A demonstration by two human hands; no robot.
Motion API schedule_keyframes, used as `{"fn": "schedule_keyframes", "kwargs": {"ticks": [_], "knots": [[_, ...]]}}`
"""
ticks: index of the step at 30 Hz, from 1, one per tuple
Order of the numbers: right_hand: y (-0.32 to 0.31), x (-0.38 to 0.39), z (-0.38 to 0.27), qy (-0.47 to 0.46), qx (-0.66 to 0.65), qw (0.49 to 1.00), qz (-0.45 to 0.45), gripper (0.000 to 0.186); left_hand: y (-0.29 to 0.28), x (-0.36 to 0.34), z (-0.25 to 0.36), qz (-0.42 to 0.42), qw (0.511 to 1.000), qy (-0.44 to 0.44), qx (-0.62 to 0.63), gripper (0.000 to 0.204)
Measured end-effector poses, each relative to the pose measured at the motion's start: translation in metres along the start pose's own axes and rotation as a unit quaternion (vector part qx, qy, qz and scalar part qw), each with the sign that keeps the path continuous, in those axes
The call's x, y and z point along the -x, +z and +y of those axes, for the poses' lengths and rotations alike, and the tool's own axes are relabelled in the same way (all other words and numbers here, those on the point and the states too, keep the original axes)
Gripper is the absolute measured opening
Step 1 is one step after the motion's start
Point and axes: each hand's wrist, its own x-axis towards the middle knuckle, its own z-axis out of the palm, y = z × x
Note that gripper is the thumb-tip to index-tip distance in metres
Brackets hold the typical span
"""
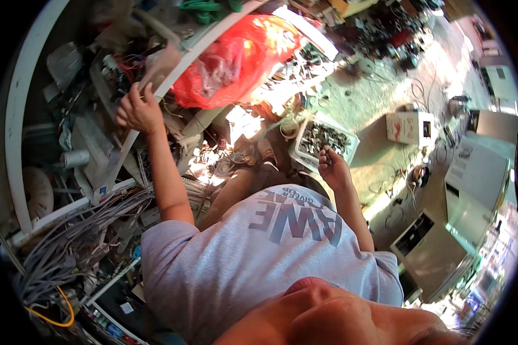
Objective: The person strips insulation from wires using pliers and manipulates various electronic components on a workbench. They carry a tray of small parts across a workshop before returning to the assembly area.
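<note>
My left hand (pixel 138 112) is raised at the white metal frame rail (pixel 121 161), fingers loosely bent and apart, beside a pale translucent plastic piece (pixel 162 64). Right of it lies a crumpled red plastic bag (pixel 224 69). My right hand (pixel 334 167) has its fingers closed on a small dark piece (pixel 328 158) at the edge of a white plastic tub (pixel 354 144), which holds many small dark metal pieces (pixel 325 133). What exactly the small piece is cannot be made out.
A white box (pixel 400 127) stands on the concrete floor (pixel 362 103), with wires nearby. Pale metal cases (pixel 472 178) line the right side. Dark parts (pixel 397 46) are heaped at the top. Bundled grey cables (pixel 69 230) and mixed scrap fill the left. My foot (pixel 265 150) is among scrap.
</note>
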Motion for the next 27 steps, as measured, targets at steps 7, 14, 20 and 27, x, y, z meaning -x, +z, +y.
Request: {"fn": "schedule_keyframes", "kwargs": {"ticks": [7, 14, 20, 27], "knots": [[-0.166, 0.041, -0.07, -0.218, -0.047, 0.951, 0.214, 0.019, 0.013, 0.009, -0.009, 0.06, 0.995, 0.061, -0.053, 0.041], [-0.315, 0.086, -0.039, -0.216, -0.075, 0.892, 0.391, 0.02, 0.02, 0.01, -0.01, 0.077, 0.993, 0.063, -0.059, 0.049], [-0.373, 0.112, 0.063, -0.187, -0.205, 0.827, 0.489, 0.021, 0.021, 0.009, -0.009, 0.084, 0.995, 0.047, -0.023, 0.049], [-0.392, 0.126, 0.145, -0.2, -0.321, 0.815, 0.438, 0.016, 0.015, 0.01, -0.002, 0.086, 0.995, 0.042, -0.022, 0.047]]}}
